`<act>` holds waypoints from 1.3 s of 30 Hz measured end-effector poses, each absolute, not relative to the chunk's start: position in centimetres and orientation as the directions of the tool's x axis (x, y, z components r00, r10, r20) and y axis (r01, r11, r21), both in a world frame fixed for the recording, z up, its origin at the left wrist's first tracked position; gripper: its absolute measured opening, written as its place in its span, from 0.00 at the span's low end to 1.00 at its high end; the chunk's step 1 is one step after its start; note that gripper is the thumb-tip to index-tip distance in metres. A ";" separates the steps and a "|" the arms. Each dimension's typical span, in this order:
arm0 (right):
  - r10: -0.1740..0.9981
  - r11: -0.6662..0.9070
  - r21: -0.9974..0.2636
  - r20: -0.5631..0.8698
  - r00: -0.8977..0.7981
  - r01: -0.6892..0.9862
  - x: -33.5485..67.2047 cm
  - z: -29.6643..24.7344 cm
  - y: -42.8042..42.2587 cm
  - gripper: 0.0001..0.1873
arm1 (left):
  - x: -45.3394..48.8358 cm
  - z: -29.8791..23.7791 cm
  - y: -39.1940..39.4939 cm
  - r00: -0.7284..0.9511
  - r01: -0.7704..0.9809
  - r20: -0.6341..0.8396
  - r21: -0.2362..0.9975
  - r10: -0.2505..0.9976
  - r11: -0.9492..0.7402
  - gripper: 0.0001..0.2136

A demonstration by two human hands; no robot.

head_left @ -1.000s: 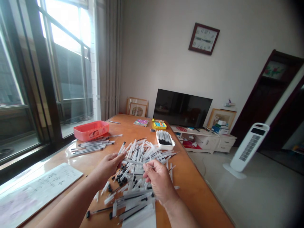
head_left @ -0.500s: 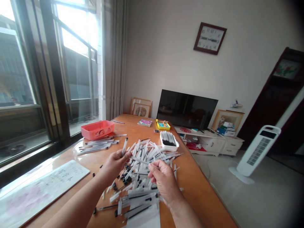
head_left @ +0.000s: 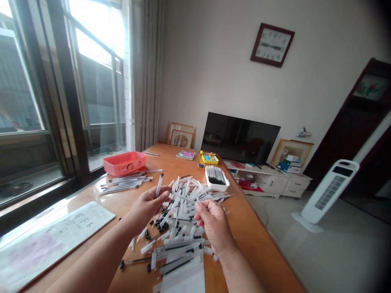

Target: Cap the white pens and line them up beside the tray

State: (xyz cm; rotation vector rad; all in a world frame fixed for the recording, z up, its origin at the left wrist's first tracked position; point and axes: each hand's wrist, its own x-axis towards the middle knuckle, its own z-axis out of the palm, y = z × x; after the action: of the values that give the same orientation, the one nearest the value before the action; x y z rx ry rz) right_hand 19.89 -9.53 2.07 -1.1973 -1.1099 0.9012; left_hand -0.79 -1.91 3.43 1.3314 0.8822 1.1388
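Observation:
My left hand point(head_left: 150, 202) is closed around a clear pen point(head_left: 159, 185) that stands nearly upright, its dark end on top. Its fingertips also meet the left end of a thin translucent pen barrel point(head_left: 184, 197). The other end of that barrel is pinched by my right hand point(head_left: 214, 224), so it stretches between both hands. Below them a loose pile of pen parts point(head_left: 180, 211) covers the middle of the table, with clear tubes, black caps point(head_left: 165, 225) and dark refills point(head_left: 175, 266) mixed together.
Assembled-looking pens point(head_left: 125, 184) lie by a red plastic box point(head_left: 124, 165) at the left. A white tray point(head_left: 218, 187) of tubes stands beyond the pile. A writing booklet point(head_left: 64, 240) lies at left front. The wooden table's point(head_left: 253, 244) right edge runs alongside my right arm.
Both hands keep their grips. My right hand has shifted slightly right, and a dark end now shows on the barrel near my left fingertips. The view has tilted a little.

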 end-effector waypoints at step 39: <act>0.946 0.117 -0.992 0.098 0.308 -0.044 21.6 1.7 -8.9 0.14 | -1.0 2.0 -0.8 0.164 0.018 0.071 0.997 0.984 -0.075 0.23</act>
State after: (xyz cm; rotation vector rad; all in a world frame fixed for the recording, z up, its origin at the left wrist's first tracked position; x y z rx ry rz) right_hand 21.56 -8.92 1.65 -1.2161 -0.9858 0.9315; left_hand -0.97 -0.80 1.99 1.3538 1.0692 1.1276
